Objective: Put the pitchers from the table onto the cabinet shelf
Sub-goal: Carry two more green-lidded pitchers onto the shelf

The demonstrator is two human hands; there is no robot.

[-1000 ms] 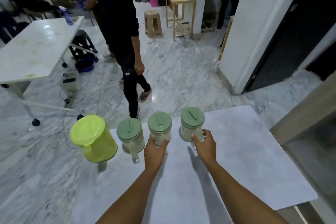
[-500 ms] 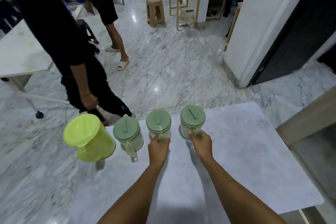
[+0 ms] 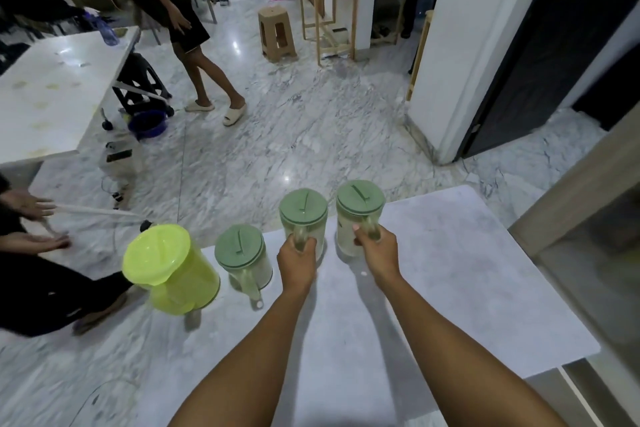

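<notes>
Several pitchers stand in a row along the far edge of the white table (image 3: 450, 288). At the left is a lime-yellow pitcher (image 3: 173, 270), then a clear pitcher with a sage-green lid (image 3: 242, 256) and its handle toward me. My left hand (image 3: 298, 263) is closed around the handle of the third pitcher (image 3: 304, 210), clear with a green lid. My right hand (image 3: 375, 251) grips the handle of the fourth, rightmost pitcher (image 3: 360, 203). Both held pitchers look slightly raised.
A cabinet edge (image 3: 571, 204) with a glass front shows at the right. A crouching person (image 3: 41, 274) is at the table's left corner, and another person (image 3: 180, 28) stands on the marble floor beyond. A second white table (image 3: 52, 87), a stool (image 3: 277, 33) and a white pillar (image 3: 460, 45) lie farther off.
My hands have tightened on the two right pitchers' handles and those pitchers sit higher. The person in black has dropped to a crouch at the left. The view has tilted.
</notes>
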